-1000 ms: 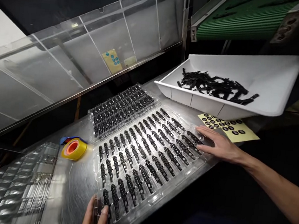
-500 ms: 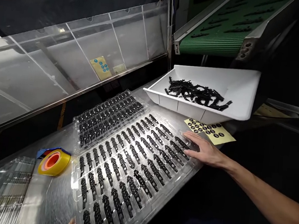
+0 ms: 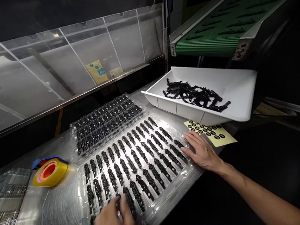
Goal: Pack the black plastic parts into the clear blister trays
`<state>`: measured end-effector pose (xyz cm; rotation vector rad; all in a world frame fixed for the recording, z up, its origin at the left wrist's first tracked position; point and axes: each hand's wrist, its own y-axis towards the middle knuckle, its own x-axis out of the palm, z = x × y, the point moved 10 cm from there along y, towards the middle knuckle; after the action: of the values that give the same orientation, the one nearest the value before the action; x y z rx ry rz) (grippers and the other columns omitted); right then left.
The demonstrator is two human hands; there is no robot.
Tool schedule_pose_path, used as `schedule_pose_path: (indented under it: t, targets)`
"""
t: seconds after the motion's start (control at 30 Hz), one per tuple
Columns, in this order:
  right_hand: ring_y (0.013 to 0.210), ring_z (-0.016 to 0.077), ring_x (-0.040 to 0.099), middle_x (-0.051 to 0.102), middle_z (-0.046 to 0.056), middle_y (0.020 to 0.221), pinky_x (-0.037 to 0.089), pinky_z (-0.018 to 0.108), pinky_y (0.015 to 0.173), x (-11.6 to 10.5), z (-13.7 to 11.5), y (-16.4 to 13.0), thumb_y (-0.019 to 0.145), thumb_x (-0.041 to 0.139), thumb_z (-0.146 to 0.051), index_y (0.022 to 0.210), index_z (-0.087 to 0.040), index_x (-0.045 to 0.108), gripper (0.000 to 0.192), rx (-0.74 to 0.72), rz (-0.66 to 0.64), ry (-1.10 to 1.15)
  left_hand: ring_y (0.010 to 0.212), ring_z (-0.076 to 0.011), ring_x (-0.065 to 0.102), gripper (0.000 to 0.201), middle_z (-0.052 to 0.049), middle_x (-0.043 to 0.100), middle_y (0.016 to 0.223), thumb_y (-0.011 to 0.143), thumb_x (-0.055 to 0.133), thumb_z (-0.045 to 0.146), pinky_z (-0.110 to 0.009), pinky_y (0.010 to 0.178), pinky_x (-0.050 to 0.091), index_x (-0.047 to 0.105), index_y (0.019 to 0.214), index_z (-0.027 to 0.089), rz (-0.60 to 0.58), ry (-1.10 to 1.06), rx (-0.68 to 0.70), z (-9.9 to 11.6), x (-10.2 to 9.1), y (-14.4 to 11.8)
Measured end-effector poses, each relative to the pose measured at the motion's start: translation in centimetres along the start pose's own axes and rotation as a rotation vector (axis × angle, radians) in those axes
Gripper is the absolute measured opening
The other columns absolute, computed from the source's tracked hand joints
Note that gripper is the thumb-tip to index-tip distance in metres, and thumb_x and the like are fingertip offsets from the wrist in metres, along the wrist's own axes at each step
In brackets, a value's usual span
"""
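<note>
Since the earlier frame, the left hand had slid up from the near corner onto the clear blister tray of black clips, fingers spread flat over its near rows; the right hand lay flat, fingers spread, on the far end. Uneven pressure could flex the thin tray and pop clips from their pockets. It sat mid-bench, steel, dimly lit, beside a second filled tray, yellow tape, a white bin and a green conveyor.

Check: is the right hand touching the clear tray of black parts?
Touching. The head view shows the right hand lying flat, fingers spread, on the near-right corner of the clear tray, with no gap visible under the fingers.
</note>
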<state>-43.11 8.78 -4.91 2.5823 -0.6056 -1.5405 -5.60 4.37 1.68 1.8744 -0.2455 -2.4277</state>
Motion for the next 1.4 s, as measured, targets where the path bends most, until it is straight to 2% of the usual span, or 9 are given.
schedule_pose_path:
  t: [0.07, 0.2, 0.57, 0.73, 0.83, 0.97, 1.1, 1.27, 1.4]
  targets:
    - [0.137, 0.0337, 0.033, 0.049, 0.012, 0.14, 0.034, 0.055, 0.11, -0.1, 0.3, -0.1, 0.092, 0.042, -0.056, 0.137, -0.015, 0.047, 0.062, 0.007, 0.027, -0.009, 0.079, -0.0223, 0.054, 0.047, -0.012, 0.061, 0.087, 0.09, 0.034, 0.053, -0.034, 0.066, 0.045, 0.06, 0.091, 0.014, -0.16, 0.035, 0.03, 4.6, 2.3, 1.0]
    - [0.136, 0.0339, 0.034, 0.05, 0.011, 0.139, 0.034, 0.055, 0.109, -0.3, 0.4, -0.1, 0.092, 0.042, -0.055, 0.135, -0.016, 0.051, 0.059, -0.004, 0.069, -0.007, 0.077, -0.0233, 0.052, 0.048, -0.012, 0.059, 0.084, 0.091, 0.03, 0.05, -0.034, 0.063, 0.039, 0.061, 0.087, 0.014, -0.31, 0.105, -0.033, 7.7, 5.1, 2.4]
    - [0.127, 0.0339, 0.044, 0.06, 0.011, 0.126, 0.037, 0.054, 0.105, -2.5, -0.9, 0.0, 0.09, 0.049, -0.05, 0.116, -0.017, 0.065, 0.045, -0.04, 0.189, 0.035, 0.083, -0.0227, 0.059, 0.039, -0.009, 0.066, 0.09, 0.093, 0.03, 0.042, -0.032, 0.069, 0.04, 0.062, 0.091, 0.02, -0.439, -0.013, -0.191, 4.8, 4.8, 2.2]
    - [0.121, 0.0284, 0.049, 0.065, 0.01, 0.116, 0.038, 0.054, 0.104, -4.5, -8.2, 1.9, 0.092, 0.052, -0.038, 0.106, -0.015, 0.068, 0.031, -0.203, 0.191, 0.132, 0.09, -0.0222, 0.051, 0.029, -0.008, 0.061, 0.098, 0.093, 0.038, 0.034, -0.031, 0.07, 0.038, 0.062, 0.096, 0.018, -0.29, 0.046, -0.093, 4.8, 4.1, 2.2]
    - [0.11, 0.0209, 0.055, 0.068, 0.005, 0.106, 0.039, 0.045, 0.104, -1.8, -15.7, 3.9, 0.093, 0.054, -0.031, 0.099, -0.017, 0.068, 0.021, -0.416, -0.007, 0.268, 0.092, -0.0244, 0.048, 0.029, -0.008, 0.062, 0.098, 0.092, 0.041, 0.029, -0.034, 0.074, 0.037, 0.068, 0.094, 0.018, -0.239, 0.092, -0.025, 4.7, 3.7, 2.3]
    - [0.114, 0.0259, 0.049, 0.066, 0.004, 0.106, 0.036, 0.048, 0.101, 6.0, -23.0, 5.1, 0.087, 0.062, -0.035, 0.089, -0.018, 0.069, 0.019, -0.654, -0.408, 0.135, 0.087, -0.022, 0.05, 0.026, -0.007, 0.064, 0.093, 0.09, 0.046, 0.025, -0.032, 0.075, 0.039, 0.071, 0.097, 0.019, -0.225, 0.093, 0.066, 5.3, 4.0, 2.6]
    - [0.12, 0.0331, 0.04, 0.063, 0.009, 0.111, 0.032, 0.051, 0.099, 10.5, -24.6, 5.0, 0.085, 0.061, -0.041, 0.074, -0.015, 0.068, 0.028, -0.744, -0.577, -0.009, 0.084, -0.0225, 0.052, 0.026, -0.007, 0.065, 0.09, 0.09, 0.047, 0.026, -0.033, 0.072, 0.038, 0.072, 0.097, 0.021, -0.192, 0.106, 0.114, 6.1, 4.3, 2.4]
    - [0.117, 0.0332, 0.04, 0.064, 0.009, 0.104, 0.03, 0.048, 0.096, 10.5, -24.6, 5.0, 0.083, 0.062, -0.044, 0.071, -0.016, 0.064, 0.031, -0.763, -0.598, -0.008, 0.082, -0.0254, 0.052, 0.025, -0.007, 0.066, 0.088, 0.087, 0.047, 0.02, -0.036, 0.068, 0.033, 0.072, 0.089, 0.021, 0.049, 0.266, 0.165, 6.5, 2.2, 1.9]
    - [0.111, 0.0304, 0.042, 0.066, 0.008, 0.096, 0.03, 0.043, 0.09, 10.4, -24.7, 5.1, 0.08, 0.068, -0.04, 0.069, -0.015, 0.063, 0.028, -0.782, -0.647, -0.026, 0.078, -0.0235, 0.051, 0.023, -0.005, 0.065, 0.082, 0.086, 0.049, 0.018, -0.034, 0.066, 0.032, 0.072, 0.089, 0.024, 0.113, 0.27, 0.221, 6.9, 1.5, 1.6]
